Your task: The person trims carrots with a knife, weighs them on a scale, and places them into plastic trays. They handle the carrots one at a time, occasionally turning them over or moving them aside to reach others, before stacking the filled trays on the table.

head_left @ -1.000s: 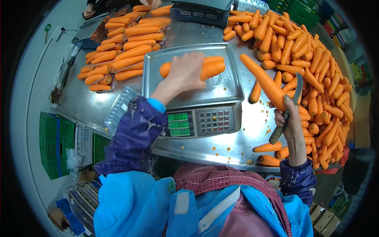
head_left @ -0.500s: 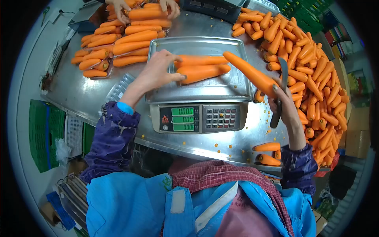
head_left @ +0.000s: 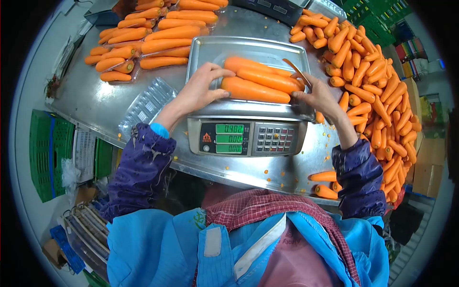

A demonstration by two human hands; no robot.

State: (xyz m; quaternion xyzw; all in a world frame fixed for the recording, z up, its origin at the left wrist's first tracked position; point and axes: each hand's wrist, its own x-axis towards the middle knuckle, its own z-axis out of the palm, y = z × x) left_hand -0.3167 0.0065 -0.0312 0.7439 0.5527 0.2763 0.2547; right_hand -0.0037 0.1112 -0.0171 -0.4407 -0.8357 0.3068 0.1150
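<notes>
Three large carrots (head_left: 260, 91) lie side by side on the metal tray (head_left: 205, 107) of a digital scale (head_left: 196, 136). At their left ends my left hand (head_left: 203, 88) curls around them, thumb on the near carrot and fingers on the far ones. My right hand (head_left: 318, 95) grips a knife (head_left: 297, 71) with a thin curved blade, while its thumb and fingers press against the carrots' right ends. Green digits glow on the scale's display (head_left: 229, 138).
Packed carrots (head_left: 167, 33) fill the back left of the metal table (head_left: 88, 103). A clear plastic tray (head_left: 148, 105) lies left of the scale. Heaped loose carrots (head_left: 382, 115) cover the right side. A few carrot pieces (head_left: 325, 184) sit by the front edge.
My right hand has brought a third carrot leftward and down onto the tray beside the other two. The display has changed from zero. Another person's hands at the back left have gone from view.
</notes>
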